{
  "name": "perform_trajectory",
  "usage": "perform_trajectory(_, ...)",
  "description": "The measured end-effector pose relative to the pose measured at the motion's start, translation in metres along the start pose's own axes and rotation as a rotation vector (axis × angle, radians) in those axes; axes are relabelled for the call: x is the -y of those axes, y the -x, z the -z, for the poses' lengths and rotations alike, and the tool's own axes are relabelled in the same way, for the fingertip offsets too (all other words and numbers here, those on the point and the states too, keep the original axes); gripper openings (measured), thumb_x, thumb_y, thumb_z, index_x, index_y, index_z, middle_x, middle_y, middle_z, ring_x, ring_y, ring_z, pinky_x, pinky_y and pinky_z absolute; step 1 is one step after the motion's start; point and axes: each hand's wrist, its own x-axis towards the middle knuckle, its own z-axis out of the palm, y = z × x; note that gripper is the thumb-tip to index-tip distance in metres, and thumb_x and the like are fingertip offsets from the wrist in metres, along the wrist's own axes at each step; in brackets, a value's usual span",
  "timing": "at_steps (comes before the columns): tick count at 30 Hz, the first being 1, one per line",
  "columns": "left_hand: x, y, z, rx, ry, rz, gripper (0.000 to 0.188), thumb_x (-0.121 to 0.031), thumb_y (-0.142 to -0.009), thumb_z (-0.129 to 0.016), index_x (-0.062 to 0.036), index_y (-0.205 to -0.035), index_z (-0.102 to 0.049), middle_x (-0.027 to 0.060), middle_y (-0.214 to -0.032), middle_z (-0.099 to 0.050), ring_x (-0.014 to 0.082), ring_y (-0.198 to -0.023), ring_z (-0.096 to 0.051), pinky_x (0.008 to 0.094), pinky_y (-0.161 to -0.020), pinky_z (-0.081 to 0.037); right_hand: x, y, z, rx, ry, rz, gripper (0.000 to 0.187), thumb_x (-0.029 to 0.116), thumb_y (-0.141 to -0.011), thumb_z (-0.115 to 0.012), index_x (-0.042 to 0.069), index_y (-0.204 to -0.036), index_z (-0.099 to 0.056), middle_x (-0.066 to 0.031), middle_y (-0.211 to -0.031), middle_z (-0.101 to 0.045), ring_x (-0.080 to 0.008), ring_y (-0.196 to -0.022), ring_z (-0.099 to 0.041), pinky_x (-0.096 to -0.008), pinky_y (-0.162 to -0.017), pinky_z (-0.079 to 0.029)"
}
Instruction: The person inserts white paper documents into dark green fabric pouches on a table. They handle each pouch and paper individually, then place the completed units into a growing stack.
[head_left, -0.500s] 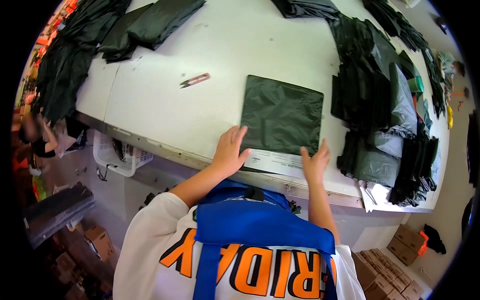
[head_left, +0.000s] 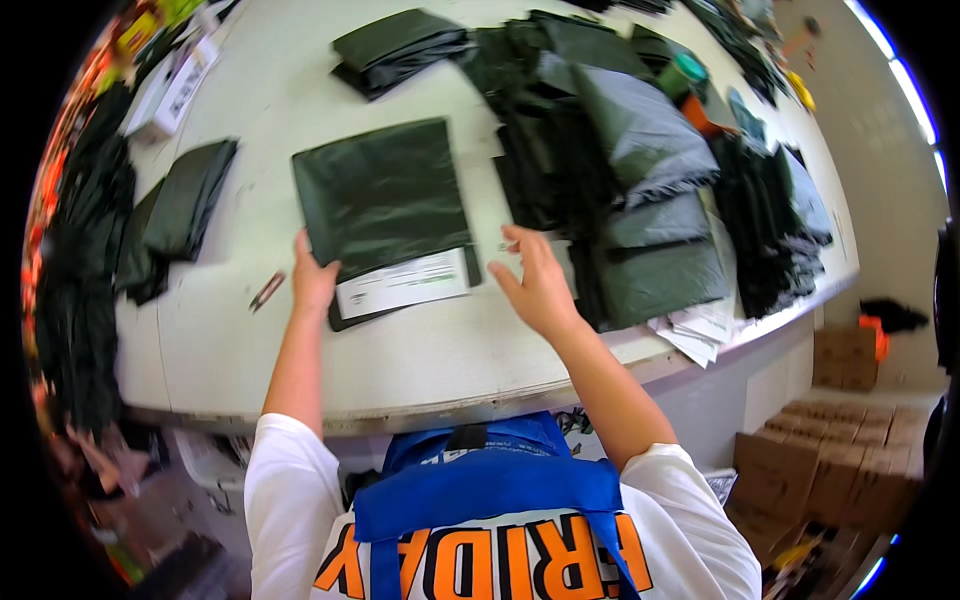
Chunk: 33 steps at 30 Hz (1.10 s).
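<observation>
A flat, dark green plastic packet [head_left: 385,200] lies on the white table, with a printed white paper slip [head_left: 405,285] along its near edge. A dark flap shows under the slip. My left hand [head_left: 314,278] is at the packet's left near corner, thumb and forefinger spread against the edge; its other fingers are partly hidden. To the right of the packet, my right hand [head_left: 538,280] hovers apart from it, fingers spread and holding nothing. Left of my left hand rests a pair of small red-handled thread snips [head_left: 267,291].
Piles of dark folded packets [head_left: 560,130] crowd the right side, with grey plastic bags [head_left: 645,130] on top. A green roll [head_left: 682,75] stands among them. More packets [head_left: 400,45] lie at the far side and left. Loose papers [head_left: 695,330] sit near the front edge.
The view has turned to the right. The packet with its slip has moved farther from the table's front edge. My right hand has come away from the packet; my left stays at its left side.
</observation>
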Motion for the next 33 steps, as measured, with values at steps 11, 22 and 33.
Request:
perform_trajectory(11, -0.203, 0.016, -0.154, 0.567, 0.439, -0.151, 0.108, -0.054, -0.078, -0.070, -0.0127, -0.151, -0.004, 0.0209, -0.154, -0.007, 0.0366, -0.139, -0.021, 0.0569, -0.107, -0.025, -0.121, 0.038, 0.222, -0.666, -0.293, -0.399, 0.033, 0.026, -0.097, -0.052, 0.002, -0.119, -0.057, -0.0040, -0.102, -0.061, -0.0096, -0.089, -0.053, -0.0245, -0.084, -0.041)
perform_trajectory(22, -0.206, 0.008, -0.229, 0.725, 0.533, 0.316, 0.099, -0.044, -0.087, -0.065, -0.0230, -0.150, 0.009, 0.0129, -0.157, -0.006, 0.0365, -0.143, -0.007, 0.0720, -0.101, -0.019, -0.230, 0.041, 0.298, -0.183, -0.337, -0.983, 0.082, 0.072, -0.086, -0.039, 0.016, -0.147, -0.033, -0.0155, -0.149, -0.034, -0.0397, -0.136, -0.028, -0.0537, -0.111, -0.015)
perform_trajectory(33, -0.170, -0.044, -0.208, 0.334, 0.540, 0.176, 0.079, -0.036, -0.087, -0.063, -0.0166, -0.149, -0.018, 0.0125, -0.155, -0.013, 0.0256, -0.138, -0.023, 0.0498, -0.100, -0.034, -0.212, -0.071, 0.324, -0.239, -0.308, -0.762, 0.072, 0.063, -0.092, -0.042, 0.012, -0.143, -0.039, -0.0121, -0.137, -0.049, -0.0255, -0.122, -0.048, -0.0411, -0.102, -0.032)
